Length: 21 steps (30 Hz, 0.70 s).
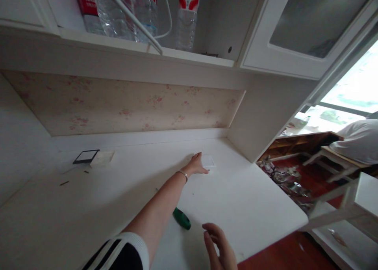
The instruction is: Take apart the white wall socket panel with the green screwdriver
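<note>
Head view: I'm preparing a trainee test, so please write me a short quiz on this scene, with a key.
1. Which of the person's hands is nearer the small white piece, left or right?
2. True or false: the right hand is holding the green handle.
3. Fill in: around the wrist of the outstretched arm is a ____.

Key:
1. Left; the left hand is right beside it.
2. False; the green handle lies on the white tabletop, apart from the right hand.
3. Bracelet.
</note>
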Each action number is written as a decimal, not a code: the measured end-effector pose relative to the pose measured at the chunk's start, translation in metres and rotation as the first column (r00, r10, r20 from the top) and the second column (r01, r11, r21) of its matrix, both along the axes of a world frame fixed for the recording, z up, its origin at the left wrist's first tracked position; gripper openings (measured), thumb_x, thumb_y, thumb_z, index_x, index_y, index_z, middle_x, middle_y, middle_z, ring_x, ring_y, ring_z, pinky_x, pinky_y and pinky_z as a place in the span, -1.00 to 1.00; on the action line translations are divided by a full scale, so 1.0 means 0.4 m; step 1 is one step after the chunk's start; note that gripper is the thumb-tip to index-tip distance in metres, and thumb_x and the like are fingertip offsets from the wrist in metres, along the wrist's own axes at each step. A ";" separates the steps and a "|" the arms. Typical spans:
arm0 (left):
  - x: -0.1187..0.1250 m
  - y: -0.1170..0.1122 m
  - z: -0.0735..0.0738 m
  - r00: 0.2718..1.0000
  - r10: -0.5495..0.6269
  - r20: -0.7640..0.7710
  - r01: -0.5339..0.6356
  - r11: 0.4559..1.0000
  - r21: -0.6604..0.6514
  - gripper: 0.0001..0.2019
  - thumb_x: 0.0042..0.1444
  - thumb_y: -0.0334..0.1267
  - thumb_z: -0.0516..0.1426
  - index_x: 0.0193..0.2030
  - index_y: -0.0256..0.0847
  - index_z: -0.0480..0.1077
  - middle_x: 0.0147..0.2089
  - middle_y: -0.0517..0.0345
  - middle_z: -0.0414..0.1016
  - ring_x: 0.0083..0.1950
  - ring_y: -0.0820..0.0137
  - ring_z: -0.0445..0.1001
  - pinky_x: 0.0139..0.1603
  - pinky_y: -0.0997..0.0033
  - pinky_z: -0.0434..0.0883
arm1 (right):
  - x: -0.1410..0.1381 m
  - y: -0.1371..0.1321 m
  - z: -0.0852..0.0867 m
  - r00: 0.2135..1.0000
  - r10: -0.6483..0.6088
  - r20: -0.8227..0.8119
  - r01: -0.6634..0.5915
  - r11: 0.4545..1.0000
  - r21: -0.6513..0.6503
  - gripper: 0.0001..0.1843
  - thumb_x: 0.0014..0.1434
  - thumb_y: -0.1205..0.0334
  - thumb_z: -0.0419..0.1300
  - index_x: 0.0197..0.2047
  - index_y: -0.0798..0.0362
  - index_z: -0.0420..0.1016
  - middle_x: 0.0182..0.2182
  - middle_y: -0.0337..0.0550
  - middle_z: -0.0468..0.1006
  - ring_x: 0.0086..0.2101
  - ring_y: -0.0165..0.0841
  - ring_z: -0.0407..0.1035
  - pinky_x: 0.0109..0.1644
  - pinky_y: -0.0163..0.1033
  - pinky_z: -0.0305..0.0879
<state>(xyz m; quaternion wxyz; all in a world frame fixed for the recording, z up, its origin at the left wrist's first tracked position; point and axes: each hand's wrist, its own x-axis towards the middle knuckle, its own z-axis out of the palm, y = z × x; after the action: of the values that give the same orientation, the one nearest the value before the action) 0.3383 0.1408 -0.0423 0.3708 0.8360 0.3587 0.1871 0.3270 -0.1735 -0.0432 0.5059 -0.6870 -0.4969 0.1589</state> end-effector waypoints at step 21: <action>-0.418 -0.143 0.094 0.980 0.166 0.110 -0.180 0.975 0.133 0.03 -0.37 -0.25 0.39 0.33 -0.25 0.12 0.23 -0.07 0.16 0.27 0.11 0.20 0.36 0.24 0.13 | -0.062 0.101 -0.045 0.826 0.214 0.521 -0.181 0.977 -0.114 -0.52 0.22 0.10 0.14 0.20 -0.07 0.29 0.04 -0.05 0.47 0.01 -0.10 0.38 0.01 0.00 0.42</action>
<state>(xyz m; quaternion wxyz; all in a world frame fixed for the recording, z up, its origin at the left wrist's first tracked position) 0.1712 0.0836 -0.0046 0.3098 0.8155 0.3973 0.2849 0.3021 -0.1331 -0.0614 0.3089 -0.6636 -0.6807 0.0293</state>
